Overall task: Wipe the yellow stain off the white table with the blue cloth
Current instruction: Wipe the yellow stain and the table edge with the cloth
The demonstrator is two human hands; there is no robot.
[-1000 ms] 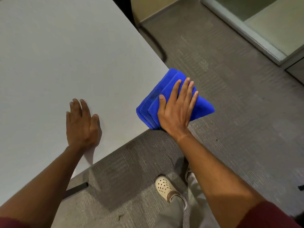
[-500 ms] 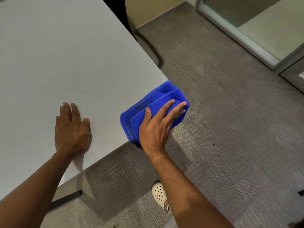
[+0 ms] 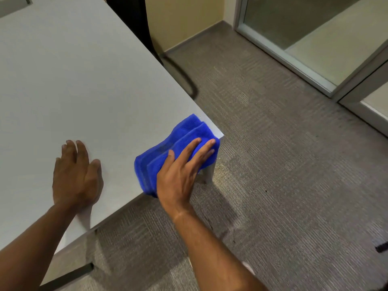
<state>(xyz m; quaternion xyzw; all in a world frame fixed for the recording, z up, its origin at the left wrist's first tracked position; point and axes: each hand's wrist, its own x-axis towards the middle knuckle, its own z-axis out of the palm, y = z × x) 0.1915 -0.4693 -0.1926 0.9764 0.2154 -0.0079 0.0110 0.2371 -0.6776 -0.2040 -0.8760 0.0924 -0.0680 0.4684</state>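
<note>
A folded blue cloth [image 3: 165,148] lies on the near right corner of the white table [image 3: 88,85]. My right hand [image 3: 182,171] presses flat on the cloth, fingers stretched toward the corner. My left hand [image 3: 76,175] rests palm down on the tabletop to the cloth's left, near the front edge, holding nothing. No yellow stain shows on the visible tabletop; the spot under the cloth is hidden.
Grey carpet [image 3: 283,175] spreads to the right of and below the table. A glass door with a metal frame [image 3: 294,59] stands at the far right. A dark chair leg [image 3: 184,78] curves past the table's right edge. A yellow wall [image 3: 178,17] is behind.
My right hand has slid the cloth from hanging over the table's right edge back onto the corner of the tabletop. My left hand has stayed flat in place.
</note>
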